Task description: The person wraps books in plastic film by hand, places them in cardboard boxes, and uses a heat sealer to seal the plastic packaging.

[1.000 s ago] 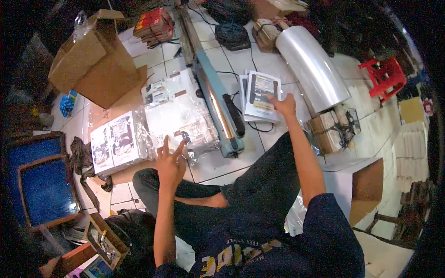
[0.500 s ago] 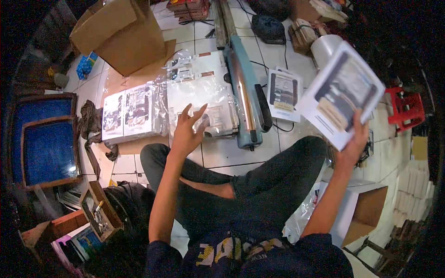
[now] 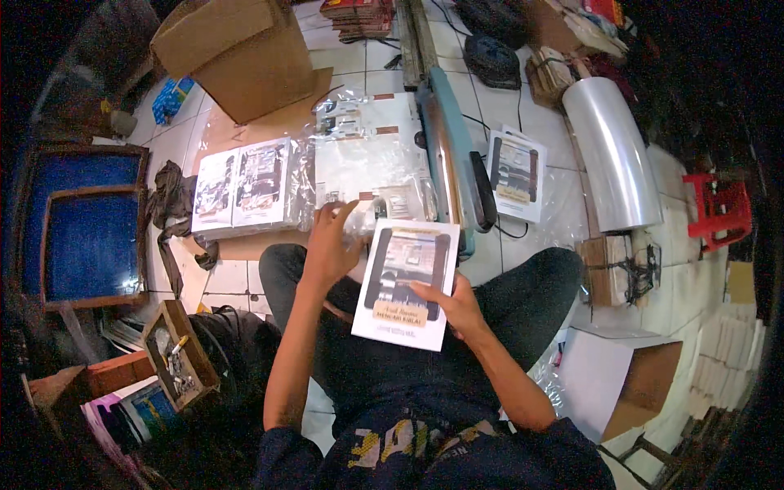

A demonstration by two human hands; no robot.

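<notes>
My right hand grips a white booklet by its right edge, thumb on the printed cover, above my lap. The booklet lies tilted, with a dark-framed picture on its front. My left hand is at the near edge of a stack of clear plastic bags, its fingers bent and apart, touching the plastic. Left of the bags sit two side-by-side piles of booklets with glossy plastic about them. Another few booklets lie right of the long blue-grey heat sealer.
A cardboard box stands at the far left. A large roll of clear film lies at the right, near a red stool and a tied bundle. A white carton is by my right knee; a wooden tray is at lower left.
My right hand has brought the booklet from the right side to the middle, over my lap. My left hand has stayed by the bags, its fingers now more bent. The view has shifted slightly.
</notes>
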